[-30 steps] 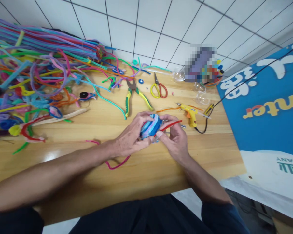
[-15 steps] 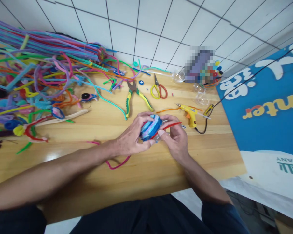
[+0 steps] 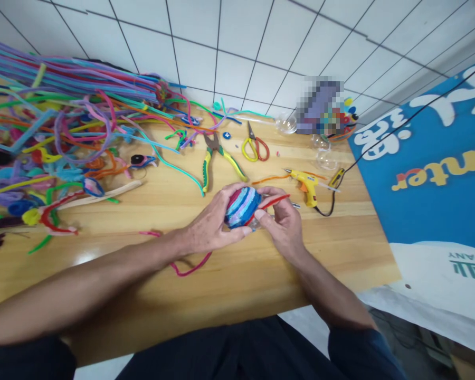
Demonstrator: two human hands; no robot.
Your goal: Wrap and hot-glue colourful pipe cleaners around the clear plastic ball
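My left hand is closed round a ball wrapped in stripes of blue, light blue, lilac and dark pink pipe cleaner. Clear plastic shows at the ball's lower right. Thumb and fingers of my right hand pinch a red pipe cleaner against the ball's right side; its loose end sticks out to the right. Part of the ball is covered by my fingers. Under my left wrist a dark pink pipe cleaner lies on the wooden table.
Pliers, scissors and a yellow glue gun lie beyond my hands. Clear plastic balls stand near the tiled wall. Heaped pipe cleaners cover the left side. A black cord crosses the blue banner at right.
The ball has turned slightly in my left hand, so more of its dark pink end shows. The red pipe cleaner stays pinched in my right hand, and the view has shifted a little.
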